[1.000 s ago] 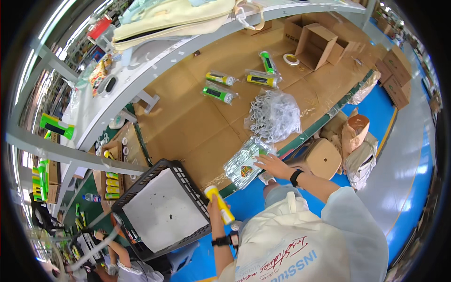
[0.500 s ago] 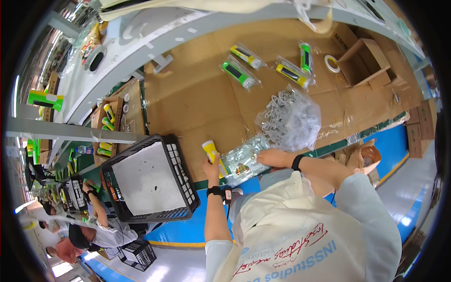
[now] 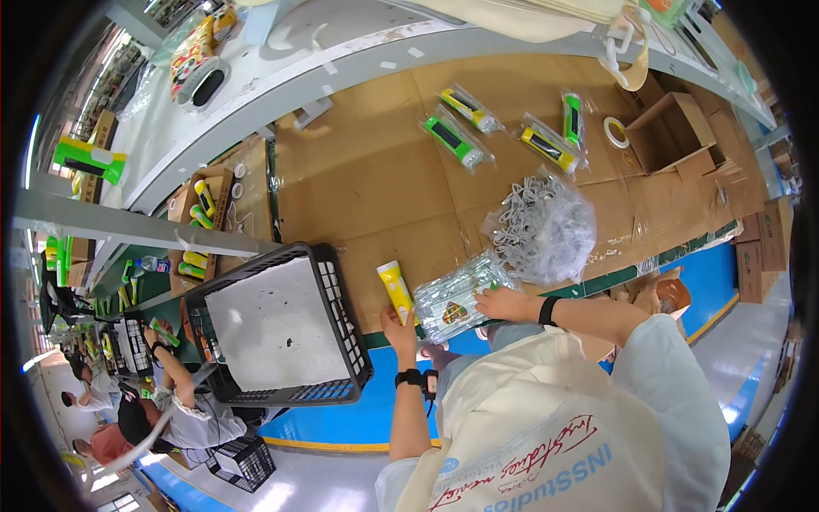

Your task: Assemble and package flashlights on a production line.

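Holding yellow flashlight in left hand, now lifted beside crate | right hand pressing flat on bag stack, gripping nothing.

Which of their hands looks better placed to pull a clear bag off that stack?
The right hand: it already rests on the stack of clear bags, while the left hand is busy holding the yellow flashlight.
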`<state>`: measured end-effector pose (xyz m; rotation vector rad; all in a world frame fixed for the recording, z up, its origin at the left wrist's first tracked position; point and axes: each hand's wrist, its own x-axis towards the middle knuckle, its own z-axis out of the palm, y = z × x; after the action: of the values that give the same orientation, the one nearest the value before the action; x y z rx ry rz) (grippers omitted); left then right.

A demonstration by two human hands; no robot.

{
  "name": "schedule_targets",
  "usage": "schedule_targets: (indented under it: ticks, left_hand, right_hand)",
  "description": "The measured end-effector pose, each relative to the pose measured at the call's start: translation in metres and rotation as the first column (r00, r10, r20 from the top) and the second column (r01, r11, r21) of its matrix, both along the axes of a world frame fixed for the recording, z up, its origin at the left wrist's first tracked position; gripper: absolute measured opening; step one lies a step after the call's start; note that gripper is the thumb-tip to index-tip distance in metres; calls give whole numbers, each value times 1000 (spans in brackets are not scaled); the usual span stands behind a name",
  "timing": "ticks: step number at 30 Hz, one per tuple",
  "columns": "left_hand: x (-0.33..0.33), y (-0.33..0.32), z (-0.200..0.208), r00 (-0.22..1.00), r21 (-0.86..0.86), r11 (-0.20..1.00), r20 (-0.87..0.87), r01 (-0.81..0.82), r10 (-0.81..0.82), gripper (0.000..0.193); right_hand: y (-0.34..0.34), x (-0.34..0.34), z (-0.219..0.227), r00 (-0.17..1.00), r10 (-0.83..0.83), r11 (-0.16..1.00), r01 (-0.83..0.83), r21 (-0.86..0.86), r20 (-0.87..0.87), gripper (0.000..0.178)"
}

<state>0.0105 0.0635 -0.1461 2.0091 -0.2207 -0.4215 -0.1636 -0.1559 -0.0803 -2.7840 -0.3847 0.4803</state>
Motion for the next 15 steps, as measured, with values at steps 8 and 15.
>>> schedule_targets:
  ticks: [8, 15]
  left_hand:
    - [-34, -14, 70, 921, 245, 969, 365, 44, -134, 49]
    - [-57, -71, 137, 633, 289, 833, 547, 471, -548, 32]
  right_hand:
    - [-31, 14, -7, 958, -227, 974, 220, 59, 176, 12]
    - [-37, 44, 95, 891, -185, 979, 131, 156, 416, 9]
